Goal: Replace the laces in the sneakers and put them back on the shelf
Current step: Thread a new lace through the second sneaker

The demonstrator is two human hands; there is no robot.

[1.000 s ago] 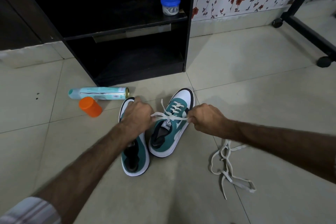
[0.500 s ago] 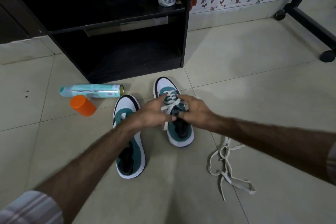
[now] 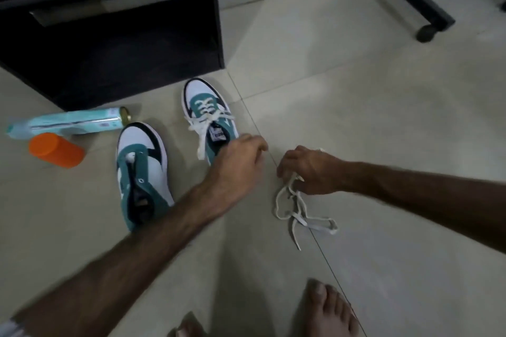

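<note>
Two teal-and-white sneakers stand on the tiled floor. The right sneaker (image 3: 207, 109) is laced with a white lace, its loose ends lying over the tongue. The left sneaker (image 3: 141, 169) has no lace. My left hand (image 3: 237, 167) hovers over the heel of the laced sneaker with fingers loosely curled, holding nothing. My right hand (image 3: 309, 169) grips the top of a loose white lace (image 3: 298, 213) that lies in a tangle on the floor. The black shelf (image 3: 109, 35) stands behind the sneakers.
A pale green spray can (image 3: 68, 123) lies on its side beside an orange cap (image 3: 56, 150) left of the sneakers. A black wheeled frame (image 3: 410, 0) stands at the far right. My bare feet (image 3: 328, 309) show at the bottom edge.
Both hands left the laced sneaker's lace. My right hand moved right and took hold of the loose lace on the floor. The view tilted down and closer.
</note>
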